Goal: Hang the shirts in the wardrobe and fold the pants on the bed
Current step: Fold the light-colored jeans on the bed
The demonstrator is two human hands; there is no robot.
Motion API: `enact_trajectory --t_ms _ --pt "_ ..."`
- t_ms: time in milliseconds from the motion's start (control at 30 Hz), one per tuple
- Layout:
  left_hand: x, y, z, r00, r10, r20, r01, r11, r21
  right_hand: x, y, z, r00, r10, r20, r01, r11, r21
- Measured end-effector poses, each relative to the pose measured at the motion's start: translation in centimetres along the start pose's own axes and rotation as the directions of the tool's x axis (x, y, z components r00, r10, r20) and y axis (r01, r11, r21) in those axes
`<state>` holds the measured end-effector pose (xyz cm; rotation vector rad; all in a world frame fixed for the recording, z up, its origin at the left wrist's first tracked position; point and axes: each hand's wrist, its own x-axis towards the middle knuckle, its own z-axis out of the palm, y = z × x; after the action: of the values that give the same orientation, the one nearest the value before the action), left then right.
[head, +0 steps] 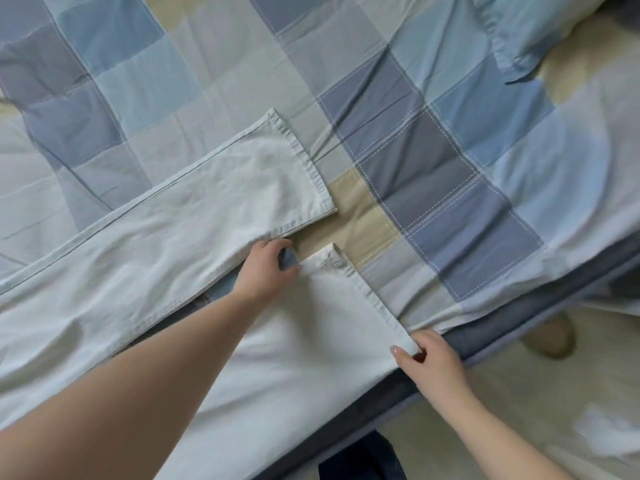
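Note:
White pants (180,216) lie spread on the bed, their two legs apart and pointing right. The far leg ends in a hem (304,157) lying flat. The near leg (332,313) runs toward the bed's edge. My left hand (263,268) pinches the inner corner of the near leg's hem. My right hand (429,362) grips the outer corner of the same hem, right at the mattress edge. No shirts or wardrobe are in view.
A checked quilt (433,161) in blue, grey and beige covers the bed. A pillow (526,26) lies at the top right. The dark mattress edge (519,334) runs diagonally at the right, with pale floor (502,393) and a slipper (550,337) below.

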<state>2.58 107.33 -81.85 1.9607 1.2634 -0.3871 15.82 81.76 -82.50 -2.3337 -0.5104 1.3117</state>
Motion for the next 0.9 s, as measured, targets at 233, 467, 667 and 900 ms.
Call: enact_trajectory --t_ms 233,467,667,900 --pt "1.5 5.3 0.9 0.988 0.001 0.153 -0.053 0.939 0.339 -0.2 1.1 0.1 0.99 0.002 0.143 -0.031 0.98 0.199" --pt "2.2 8.4 0.7 0.999 0.025 0.046 -0.027 0.999 0.033 0.2 0.4 -5.2 0.994 -0.028 0.107 0.015 0.992 0.123" --pt "3.1 9.3 1.2 0.996 0.009 0.09 0.006 0.986 -0.164 1.2 1.5 -4.8 0.997 0.043 0.059 -0.049 0.994 0.093" --pt "-1.0 1.7 -2.1 0.993 -0.101 0.059 0.116 0.91 -0.397 -0.7 2.0 -1.3 0.977 0.177 -0.115 -0.138 0.947 0.291"
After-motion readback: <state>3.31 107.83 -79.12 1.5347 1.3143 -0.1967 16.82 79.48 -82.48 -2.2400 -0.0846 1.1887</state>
